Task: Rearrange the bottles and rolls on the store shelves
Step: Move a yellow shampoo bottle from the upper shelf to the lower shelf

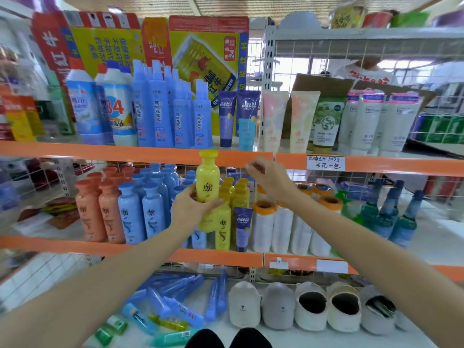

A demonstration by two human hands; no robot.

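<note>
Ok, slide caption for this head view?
Left hand grips a yellow bottle before the middle shelf; right hand hovers.

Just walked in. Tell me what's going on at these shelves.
A person is sorting stock on a store shelf unit. Their left hand grips a yellow bottle, held upright in front of the middle shelf, above the other yellow bottles standing there. The right hand is raised beside it, fingers loosely curled, holding nothing. White rolls with orange cores stand just to the right of the yellow group.
</note>
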